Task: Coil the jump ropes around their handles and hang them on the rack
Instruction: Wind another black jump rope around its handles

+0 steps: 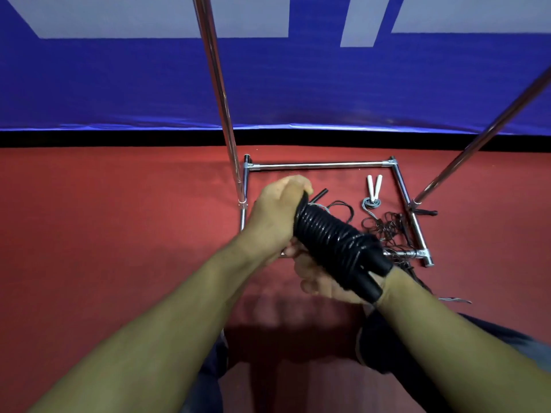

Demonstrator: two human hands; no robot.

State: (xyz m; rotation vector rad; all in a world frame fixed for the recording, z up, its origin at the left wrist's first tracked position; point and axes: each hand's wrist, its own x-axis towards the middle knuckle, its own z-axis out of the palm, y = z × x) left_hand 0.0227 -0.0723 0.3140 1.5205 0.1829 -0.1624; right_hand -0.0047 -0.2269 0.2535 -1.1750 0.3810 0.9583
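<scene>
On the red floor (pixel 119 234) stands a chrome rack (pixel 322 166), its base framing a white-handled rope (pixel 374 186) and a tangle of dark ropes (pixel 390 228) at the right, with a blue banner (pixel 268 84) behind. Nearer, a black coiled rope (pixel 331 236) slants across both hands: the left hand (pixel 277 216) curls over its far end, while the right hand (pixel 325 281) cradles the handles from beneath, fingers wrapped round them.

Hands: two, left hand (pixel 275 216) and right hand (pixel 325 281)
Coiled black rope (pixel 334 236): one
White handles (pixel 374 186): two
Rack (pixel 322 166): one
Loose rope tangle (pixel 387 228): one, count of ropes unclear
</scene>
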